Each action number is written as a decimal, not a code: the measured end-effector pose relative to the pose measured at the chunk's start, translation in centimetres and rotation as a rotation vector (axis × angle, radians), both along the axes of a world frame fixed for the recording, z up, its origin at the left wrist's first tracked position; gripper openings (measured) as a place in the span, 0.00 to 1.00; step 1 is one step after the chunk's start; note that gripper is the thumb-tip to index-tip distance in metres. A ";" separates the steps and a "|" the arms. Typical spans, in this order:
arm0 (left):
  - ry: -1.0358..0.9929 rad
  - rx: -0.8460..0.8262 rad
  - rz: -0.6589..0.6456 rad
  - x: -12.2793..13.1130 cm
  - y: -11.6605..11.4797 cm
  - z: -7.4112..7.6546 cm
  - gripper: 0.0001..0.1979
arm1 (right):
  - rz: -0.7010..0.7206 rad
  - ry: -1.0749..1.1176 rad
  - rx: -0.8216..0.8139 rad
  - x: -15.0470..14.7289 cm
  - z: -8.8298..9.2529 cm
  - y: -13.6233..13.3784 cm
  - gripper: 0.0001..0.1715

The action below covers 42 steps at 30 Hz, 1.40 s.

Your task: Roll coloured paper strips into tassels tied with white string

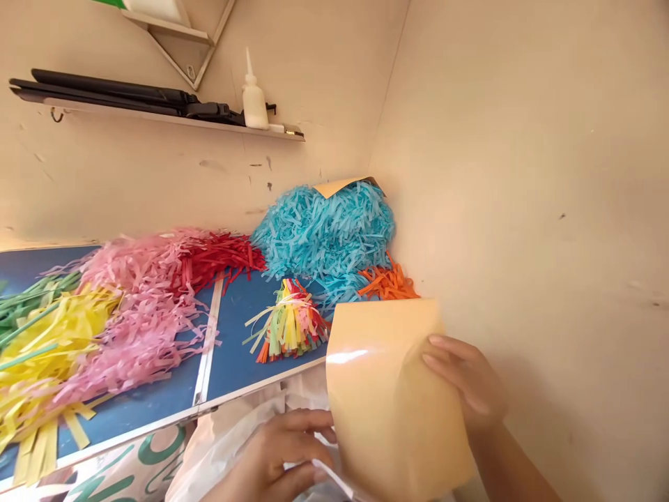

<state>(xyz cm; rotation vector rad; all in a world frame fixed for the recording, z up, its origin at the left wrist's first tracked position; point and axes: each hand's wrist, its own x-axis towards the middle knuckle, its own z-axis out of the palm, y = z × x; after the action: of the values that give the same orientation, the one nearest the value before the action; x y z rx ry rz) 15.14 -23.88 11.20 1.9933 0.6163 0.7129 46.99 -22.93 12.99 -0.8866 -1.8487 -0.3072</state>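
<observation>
A glossy tan paper sheet (387,397) stands upright and slightly curved in front of me. My right hand (473,383) grips its right edge, fingers laid over the front face. At the lower left of the sheet, my left hand (287,453) has its fingers curled, the index fingertip by the sheet's left edge. A thin white paper edge (334,480) shows at my left thumb; whether it belongs to the tan sheet I cannot tell. Just beyond the sheet, a tied bundle of multicoloured paper strips (290,321) rests on the blue table (245,307).
Light-blue shredded paper (329,230) is heaped in the corner, a tan piece (339,187) on top. Orange strips (389,279) lie beside it. Red (222,258), pink (141,314) and yellow (63,335) piles cover the left. A wall shelf (172,120) holds a nozzle bottle (254,101).
</observation>
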 end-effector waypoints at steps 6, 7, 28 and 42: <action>-0.148 -0.121 -0.049 1.1 -0.3 -0.3 0.17 | 0.047 -0.149 -0.123 1.9 0.2 -0.4 0.27; -0.157 -0.101 -0.058 1.0 -0.4 -0.2 0.17 | 0.080 -0.178 -0.172 2.4 0.3 -0.1 0.26; -0.085 0.202 0.146 0.2 -1.6 0.4 0.10 | 0.395 -0.319 -0.650 -7.7 1.9 -1.2 0.14; -0.156 0.219 0.195 1.4 -2.3 -0.1 0.08 | 0.448 -0.349 -0.815 -7.5 3.9 -1.8 0.22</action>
<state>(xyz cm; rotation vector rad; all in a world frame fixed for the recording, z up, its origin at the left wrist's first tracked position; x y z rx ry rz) 16.51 -26.16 11.06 2.0690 0.6681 1.0834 39.44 -24.71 16.87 -0.9385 -2.4815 0.6587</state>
